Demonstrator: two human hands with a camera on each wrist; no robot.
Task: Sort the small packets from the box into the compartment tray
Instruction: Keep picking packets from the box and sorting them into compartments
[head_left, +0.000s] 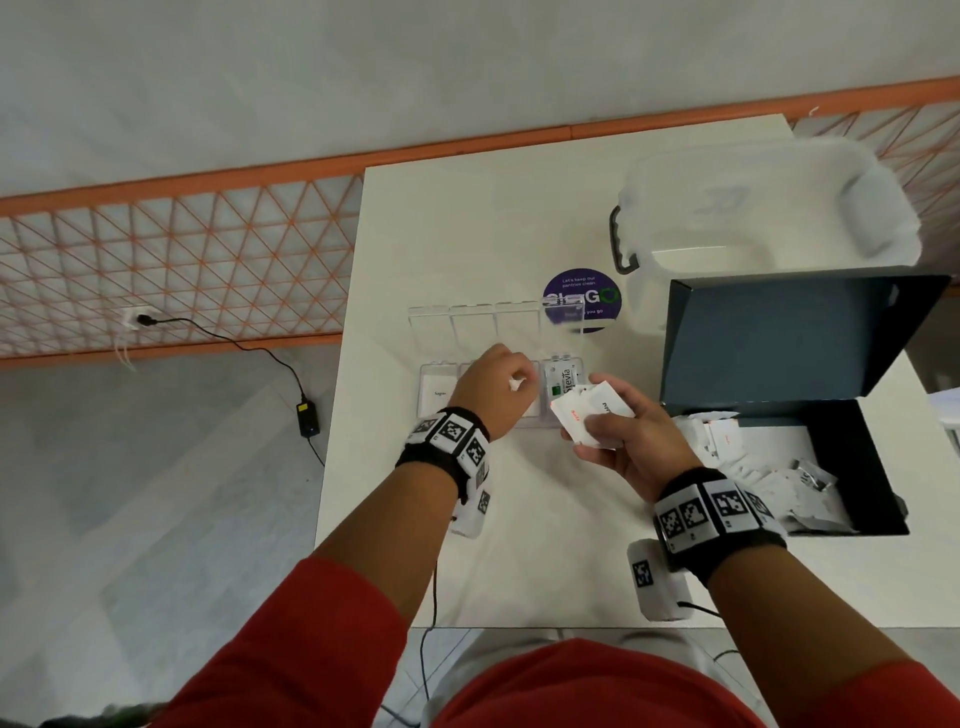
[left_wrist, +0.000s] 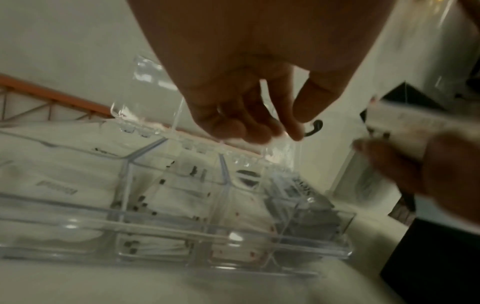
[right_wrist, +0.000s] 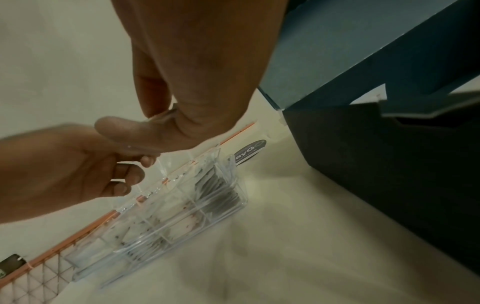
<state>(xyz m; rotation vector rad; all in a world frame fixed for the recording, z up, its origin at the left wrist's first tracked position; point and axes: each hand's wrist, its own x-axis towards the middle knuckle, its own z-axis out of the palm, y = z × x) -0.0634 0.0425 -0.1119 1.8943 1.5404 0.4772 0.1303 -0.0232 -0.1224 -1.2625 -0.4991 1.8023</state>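
The clear compartment tray (head_left: 425, 371) lies mid-table with its lids (head_left: 470, 322) flipped back. White packets fill its compartments; the left one reads Sugar (head_left: 435, 393), the right one Stevia (head_left: 563, 383). My left hand (head_left: 506, 382) hovers over the middle compartments with its fingers loosely curled. In the left wrist view nothing shows between its fingers (left_wrist: 249, 131) and thumb. My right hand (head_left: 597, 426) grips a small fan of white packets (head_left: 589, 413) just right of the tray. The dark open box (head_left: 878, 457) at the right holds several more packets (head_left: 753, 457).
The box's raised lid (head_left: 779, 338) stands behind my right hand. A clear plastic tub (head_left: 769, 208) with a dark handle sits at the back right. A purple round sticker (head_left: 582, 299) lies behind the tray. An orange lattice fence (head_left: 182, 260) borders the floor left.
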